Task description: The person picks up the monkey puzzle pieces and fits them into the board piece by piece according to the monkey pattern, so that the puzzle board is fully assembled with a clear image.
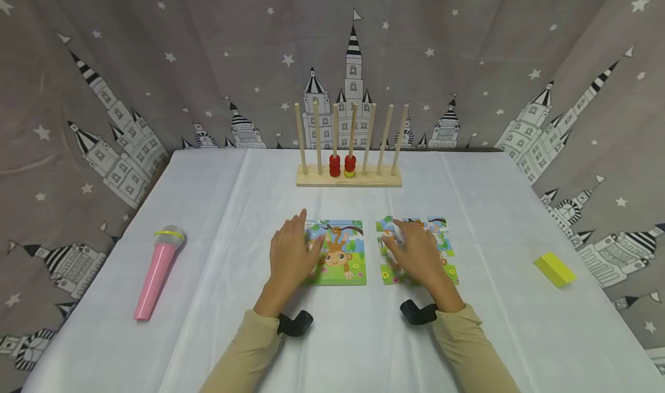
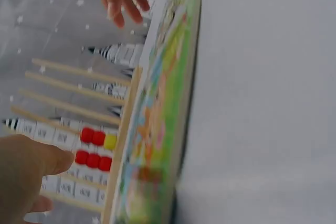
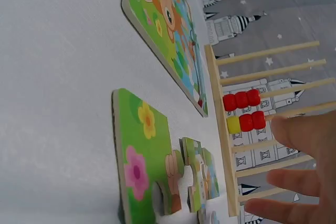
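My left hand (image 1: 292,250) hovers over the left side of a flat puzzle board (image 1: 349,273) with a picture of a hanging monkey on green and blue. Its fingers are extended and hold nothing. To the right, my right hand (image 1: 419,253) is spread above several loose jigsaw pieces (image 1: 391,274), covering part of them. In the right wrist view, a green piece with pink and yellow flowers (image 3: 147,145) lies nearest, with other pieces (image 3: 195,169) behind it. The right fingers (image 3: 291,182) are apart and grip nothing.
Behind the puzzles stands a wooden bead rack (image 1: 349,180) with upright pegs; two pegs carry red beads (image 1: 335,166) and a yellow bead (image 1: 350,173). A pink toy microphone (image 1: 157,272) lies at left, a yellow block (image 1: 555,269) at right. A grey castle-print curtain (image 1: 415,47) hangs behind the white-covered table.
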{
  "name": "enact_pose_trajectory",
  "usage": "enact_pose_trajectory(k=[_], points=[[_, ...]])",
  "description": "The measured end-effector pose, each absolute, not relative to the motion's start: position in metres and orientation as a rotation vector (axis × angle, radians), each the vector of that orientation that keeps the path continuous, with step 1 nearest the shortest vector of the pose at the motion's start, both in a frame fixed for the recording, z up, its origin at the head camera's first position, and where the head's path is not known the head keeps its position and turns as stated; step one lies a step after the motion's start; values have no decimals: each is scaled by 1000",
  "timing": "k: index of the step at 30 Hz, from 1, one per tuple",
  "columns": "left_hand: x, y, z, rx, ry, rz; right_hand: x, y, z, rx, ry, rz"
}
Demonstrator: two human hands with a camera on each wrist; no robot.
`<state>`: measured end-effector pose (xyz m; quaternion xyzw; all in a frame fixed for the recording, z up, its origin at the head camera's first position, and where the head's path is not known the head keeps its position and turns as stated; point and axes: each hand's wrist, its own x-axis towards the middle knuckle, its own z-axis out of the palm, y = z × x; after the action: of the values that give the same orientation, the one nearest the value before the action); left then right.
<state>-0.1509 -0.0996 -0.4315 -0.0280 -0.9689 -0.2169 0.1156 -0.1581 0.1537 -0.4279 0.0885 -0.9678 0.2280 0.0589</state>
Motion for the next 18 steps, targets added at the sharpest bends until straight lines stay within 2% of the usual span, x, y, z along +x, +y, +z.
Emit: enact_pose_trajectory(k=[8,18], points=[[-144,-143,-453,69,-2871,-1003,-168,152,-433,173,-2809,1052],[-142,-167,-461,-267,-3094,-1029,-189,143,-438,149,-2678,1238]])
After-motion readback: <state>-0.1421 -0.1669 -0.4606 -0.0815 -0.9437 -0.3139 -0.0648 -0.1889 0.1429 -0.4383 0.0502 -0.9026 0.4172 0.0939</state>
